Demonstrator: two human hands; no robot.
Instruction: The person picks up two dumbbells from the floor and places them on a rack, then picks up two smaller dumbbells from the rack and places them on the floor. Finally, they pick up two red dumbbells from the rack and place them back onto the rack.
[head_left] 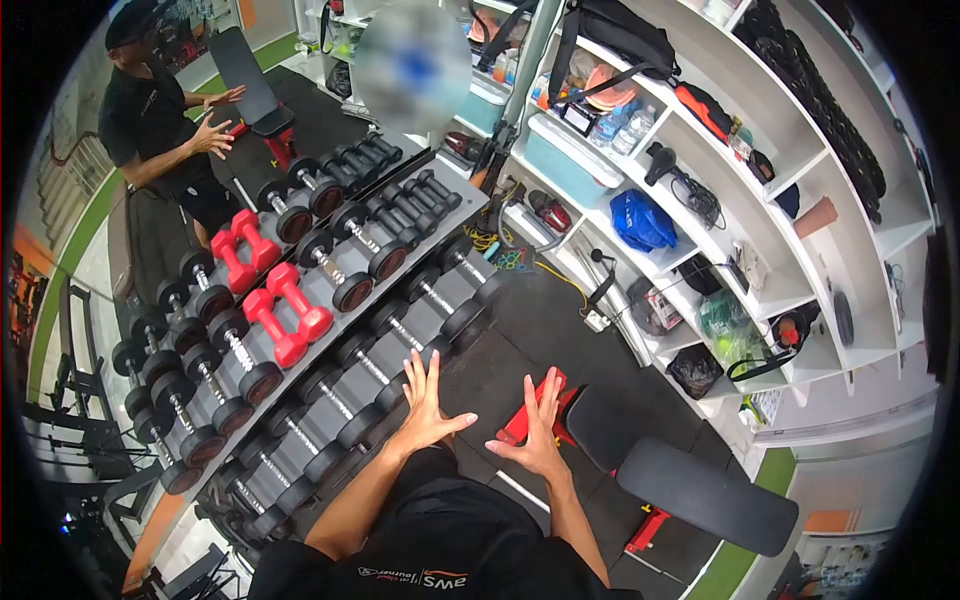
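Observation:
My left hand (pixel 425 415) is raised in front of the lower dumbbell row, fingers spread, holding nothing. To its right, my right hand (pixel 537 435) is also raised with its fingers apart and nothing in it, in front of the red end of a bench. The palms face each other with a gap between them. Behind my left hand are black dumbbells (pixel 393 325) with metal handles. Two red dumbbells (pixel 300 304) lie side by side on the upper rack tier, among more black ones.
A bench with a black pad (pixel 708 492) stands at the lower right. White shelves (pixel 795 178) at the right hold bags, bottles and a blue bundle (pixel 642 220). At the left, a mirror shows the rack and a person in black (pixel 150 115) with raised hands.

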